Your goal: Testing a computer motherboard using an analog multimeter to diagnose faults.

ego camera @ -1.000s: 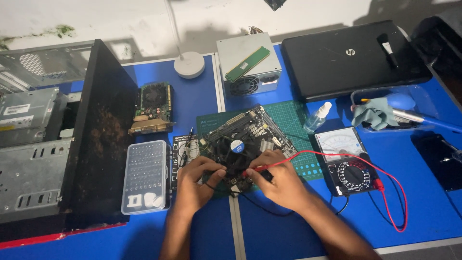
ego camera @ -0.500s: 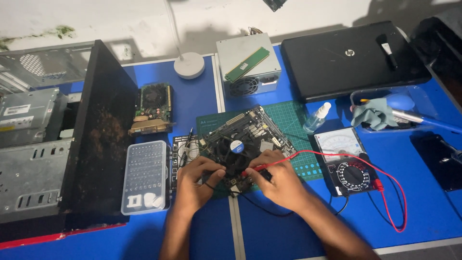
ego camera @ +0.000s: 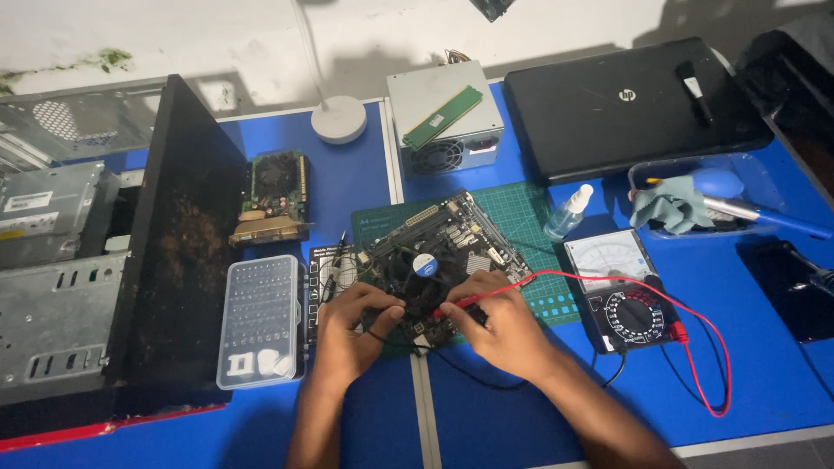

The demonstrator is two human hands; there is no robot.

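The right hand [ego camera: 504, 334] pinches a red probe [ego camera: 473, 301] and the left hand [ego camera: 352, 326] a black probe [ego camera: 375, 333] on the motherboard [ego camera: 443, 252], beside the multimeter [ego camera: 630, 295].

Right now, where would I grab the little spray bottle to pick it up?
Grip the spray bottle around its clear body, below the white cap, coming from above on its right side. It leans tilted at the green mat's edge, with bare blue table there.

Electronics repair bench — blue table [ego camera: 365, 187], motherboard [ego camera: 443, 252] on cutting mat [ego camera: 521, 213], analog multimeter [ego camera: 627, 291], opened computer case [ego camera: 78, 260]
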